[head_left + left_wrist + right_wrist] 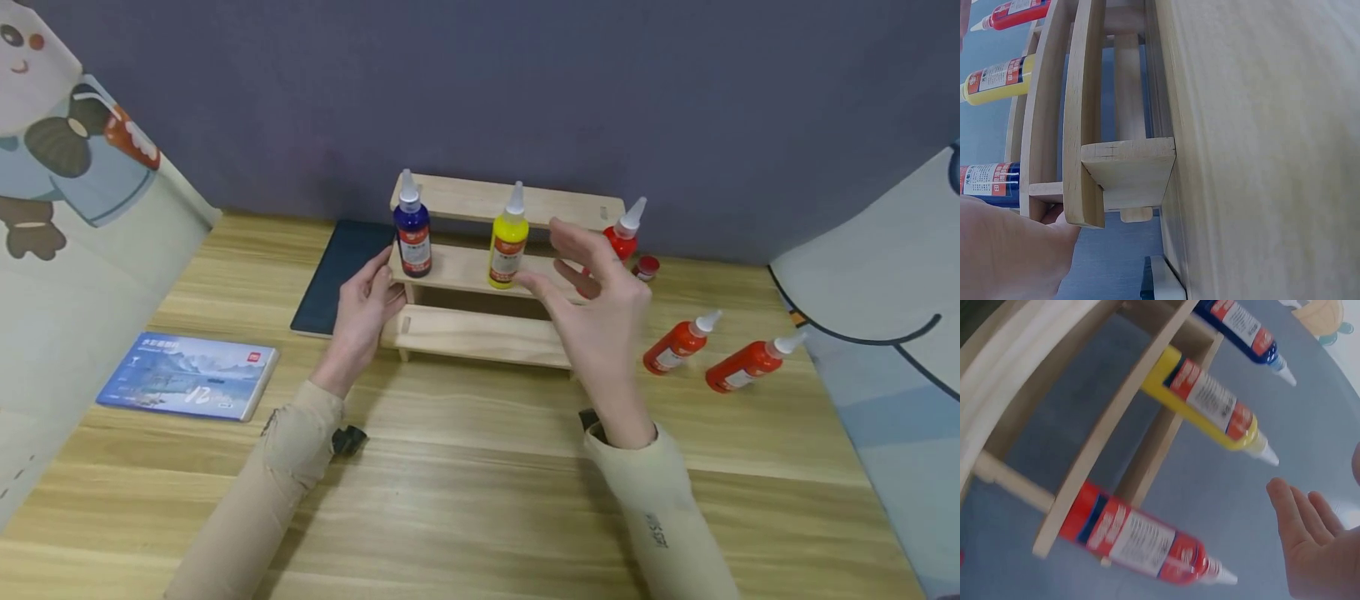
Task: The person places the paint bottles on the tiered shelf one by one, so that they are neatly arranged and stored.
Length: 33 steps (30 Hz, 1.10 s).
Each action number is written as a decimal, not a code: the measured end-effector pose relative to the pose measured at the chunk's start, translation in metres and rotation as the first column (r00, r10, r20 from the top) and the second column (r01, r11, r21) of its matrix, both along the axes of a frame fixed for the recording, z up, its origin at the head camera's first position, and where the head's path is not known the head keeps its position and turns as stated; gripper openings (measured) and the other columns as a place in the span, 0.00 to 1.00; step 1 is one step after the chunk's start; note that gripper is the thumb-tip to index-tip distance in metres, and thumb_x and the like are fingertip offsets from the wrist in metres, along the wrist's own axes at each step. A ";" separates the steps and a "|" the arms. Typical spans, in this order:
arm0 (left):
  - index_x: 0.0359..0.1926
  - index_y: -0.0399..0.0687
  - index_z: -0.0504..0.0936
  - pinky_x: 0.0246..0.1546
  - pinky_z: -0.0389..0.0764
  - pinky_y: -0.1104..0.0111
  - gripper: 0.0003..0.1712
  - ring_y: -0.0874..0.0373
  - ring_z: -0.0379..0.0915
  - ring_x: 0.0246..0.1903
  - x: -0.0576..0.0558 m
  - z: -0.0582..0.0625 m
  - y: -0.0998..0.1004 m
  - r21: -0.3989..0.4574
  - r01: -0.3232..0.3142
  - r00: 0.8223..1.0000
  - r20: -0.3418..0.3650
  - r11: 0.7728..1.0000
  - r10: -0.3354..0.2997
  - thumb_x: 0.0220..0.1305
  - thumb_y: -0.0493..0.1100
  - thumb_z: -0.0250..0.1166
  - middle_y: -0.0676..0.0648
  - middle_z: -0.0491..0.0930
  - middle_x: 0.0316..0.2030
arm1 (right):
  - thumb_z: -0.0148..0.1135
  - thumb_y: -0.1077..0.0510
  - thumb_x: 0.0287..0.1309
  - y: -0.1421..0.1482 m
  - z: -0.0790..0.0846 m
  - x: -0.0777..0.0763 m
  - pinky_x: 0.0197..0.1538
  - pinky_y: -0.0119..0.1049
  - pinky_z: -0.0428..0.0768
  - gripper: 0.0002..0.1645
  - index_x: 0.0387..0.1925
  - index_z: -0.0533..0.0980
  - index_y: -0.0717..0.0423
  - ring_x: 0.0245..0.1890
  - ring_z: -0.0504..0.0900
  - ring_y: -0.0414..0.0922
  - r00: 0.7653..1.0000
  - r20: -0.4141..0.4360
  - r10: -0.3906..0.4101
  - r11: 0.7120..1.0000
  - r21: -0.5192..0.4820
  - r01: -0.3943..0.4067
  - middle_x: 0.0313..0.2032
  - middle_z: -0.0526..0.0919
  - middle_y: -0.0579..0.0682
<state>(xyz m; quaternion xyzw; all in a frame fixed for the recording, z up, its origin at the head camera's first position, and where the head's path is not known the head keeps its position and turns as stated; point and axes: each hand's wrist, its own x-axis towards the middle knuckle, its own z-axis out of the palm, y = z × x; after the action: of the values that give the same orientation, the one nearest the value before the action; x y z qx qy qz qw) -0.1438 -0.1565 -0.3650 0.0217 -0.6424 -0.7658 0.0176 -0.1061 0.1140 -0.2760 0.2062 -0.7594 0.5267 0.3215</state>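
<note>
A tiered wooden shelf (480, 333) stands against the back wall. On its middle tier are a blue paint bottle (414, 237), a yellow paint bottle (507, 250) and a red paint bottle (1135, 540), all upright with white nozzle caps. My left hand (365, 304) grips the shelf's left end beside the blue bottle; some of its fingertips are hidden behind the wood. My right hand (600, 304) is raised before the shelf between the yellow and red bottles, thumb and fingers spread apart, holding nothing. It partly covers the red bottle in the head view.
Two more red bottles (677, 346) (752, 367) lie tilted-looking on the table at right. A small red-lidded jar (646, 267) is behind the shelf's right end. At left are a blue paint-set box (191, 375) and a dark flat tablet-like slab (330, 283).
</note>
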 end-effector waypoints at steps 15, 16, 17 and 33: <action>0.85 0.42 0.55 0.73 0.68 0.52 0.30 0.37 0.60 0.76 -0.001 0.000 0.000 -0.011 0.002 1.000 0.002 1.000 -0.002 0.90 0.42 0.43 0.35 0.52 0.83 | 0.84 0.67 0.54 0.053 0.004 0.010 0.58 0.35 0.85 0.33 0.62 0.84 0.61 0.52 0.88 0.50 0.986 0.057 -0.154 0.988 0.013 0.153 0.55 0.89 0.53; 0.85 0.42 0.55 0.73 0.68 0.52 0.30 0.37 0.59 0.76 0.000 0.000 0.000 -0.012 0.002 1.000 0.004 1.000 -0.001 0.90 0.42 0.43 0.35 0.52 0.83 | 0.84 0.66 0.54 0.056 0.004 0.010 0.58 0.34 0.85 0.33 0.62 0.84 0.60 0.53 0.88 0.47 0.983 0.071 -0.172 0.985 0.017 0.171 0.56 0.89 0.51; 0.85 0.42 0.55 0.73 0.68 0.52 0.30 0.37 0.59 0.77 0.000 0.000 -0.001 -0.013 0.001 1.000 0.005 1.000 -0.001 0.90 0.42 0.43 0.35 0.52 0.83 | 0.84 0.66 0.54 0.058 0.005 0.011 0.58 0.33 0.84 0.33 0.62 0.84 0.59 0.54 0.88 0.45 0.979 0.088 -0.187 0.982 0.017 0.186 0.56 0.89 0.49; 0.85 0.41 0.54 0.74 0.66 0.51 0.30 0.36 0.57 0.77 0.000 0.000 0.000 -0.007 -0.005 1.000 0.013 1.000 0.005 0.90 0.42 0.42 0.33 0.50 0.83 | 0.83 0.68 0.55 0.093 0.002 0.018 0.60 0.34 0.84 0.33 0.63 0.84 0.56 0.57 0.86 0.40 0.944 0.153 -0.293 0.956 0.026 0.293 0.58 0.88 0.47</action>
<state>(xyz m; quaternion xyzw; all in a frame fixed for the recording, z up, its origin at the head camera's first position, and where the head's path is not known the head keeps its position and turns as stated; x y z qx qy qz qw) -0.1441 -0.1570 -0.3649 0.0285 -0.6453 -0.7632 0.0154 -0.0881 0.2069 -0.2743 0.0500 -0.8050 0.4865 0.3358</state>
